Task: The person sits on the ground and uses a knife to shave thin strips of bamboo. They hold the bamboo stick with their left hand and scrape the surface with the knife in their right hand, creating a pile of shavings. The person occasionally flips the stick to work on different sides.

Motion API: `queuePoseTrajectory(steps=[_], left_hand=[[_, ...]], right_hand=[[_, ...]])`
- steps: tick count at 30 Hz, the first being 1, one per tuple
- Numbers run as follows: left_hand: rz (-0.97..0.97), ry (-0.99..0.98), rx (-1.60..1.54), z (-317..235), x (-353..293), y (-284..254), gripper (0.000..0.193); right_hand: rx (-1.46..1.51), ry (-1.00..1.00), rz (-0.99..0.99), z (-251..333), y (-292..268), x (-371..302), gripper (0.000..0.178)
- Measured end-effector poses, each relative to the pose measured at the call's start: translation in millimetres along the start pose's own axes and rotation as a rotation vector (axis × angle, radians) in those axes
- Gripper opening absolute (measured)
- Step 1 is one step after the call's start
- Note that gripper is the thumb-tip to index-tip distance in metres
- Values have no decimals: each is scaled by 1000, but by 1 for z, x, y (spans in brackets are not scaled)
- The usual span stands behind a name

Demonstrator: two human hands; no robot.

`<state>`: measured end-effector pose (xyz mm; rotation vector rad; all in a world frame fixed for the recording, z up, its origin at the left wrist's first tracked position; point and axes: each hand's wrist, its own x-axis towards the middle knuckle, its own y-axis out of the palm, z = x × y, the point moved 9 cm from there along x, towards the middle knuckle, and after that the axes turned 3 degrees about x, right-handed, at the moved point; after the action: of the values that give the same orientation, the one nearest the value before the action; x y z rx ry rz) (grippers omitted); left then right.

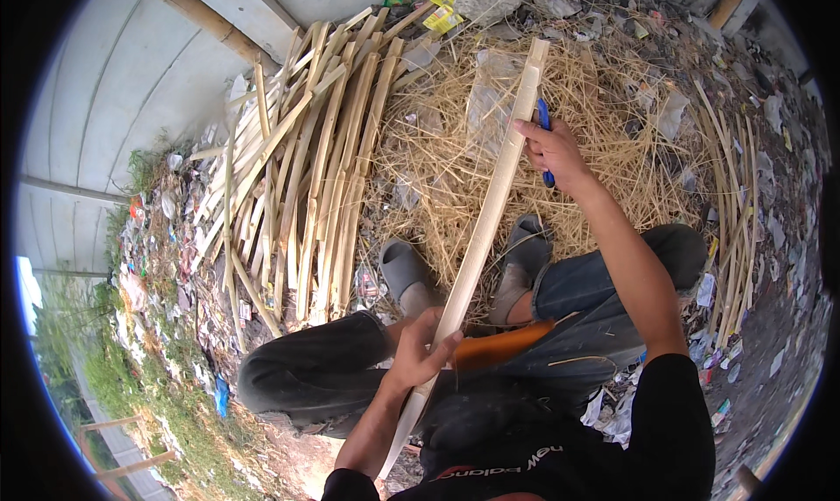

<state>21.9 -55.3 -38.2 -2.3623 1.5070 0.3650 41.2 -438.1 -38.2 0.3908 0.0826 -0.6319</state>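
A long, pale split bamboo strip point(492, 201) slants across my lap, its far end up and to the right, its near end beside my left forearm. My left hand point(420, 350) is closed round its lower part, above my legs. Further up, my right hand point(553, 155) grips a slim blue tool point(544, 114), whose ends show above and below the fist. The thumb of that hand presses against the strip's right edge. Whether the tool has a blade I cannot tell.
A pile of split bamboo strips point(328, 164) lies on the left. Straw-like shavings point(612, 107) cover the ground ahead, around my sandals point(404, 269). Thinner strips point(733, 212) lie at the right. An orange object point(503, 345) sits under my legs. A pale wall point(114, 72) stands at the left.
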Motion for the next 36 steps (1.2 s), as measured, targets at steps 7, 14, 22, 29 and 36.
queuePoseTrajectory(steps=[7, 14, 22, 29, 36], left_hand=[[-232, 140, 296, -24, 18, -16, 65], [-391, 72, 214, -24, 10, -39, 67], [-416, 34, 377, -22, 6, -38, 64], [-208, 106, 417, -12, -3, -15, 64], [-249, 114, -4, -22, 12, -30, 69]], right_hand=[[-362, -248, 227, -51, 101, -72, 37], [-1097, -315, 531, -45, 153, -135, 61], [-1190, -342, 591, -54, 158, -140, 59], [-1037, -229, -40, 23, 32, -30, 64], [-711, -305, 141, 10, 72, -58, 59]])
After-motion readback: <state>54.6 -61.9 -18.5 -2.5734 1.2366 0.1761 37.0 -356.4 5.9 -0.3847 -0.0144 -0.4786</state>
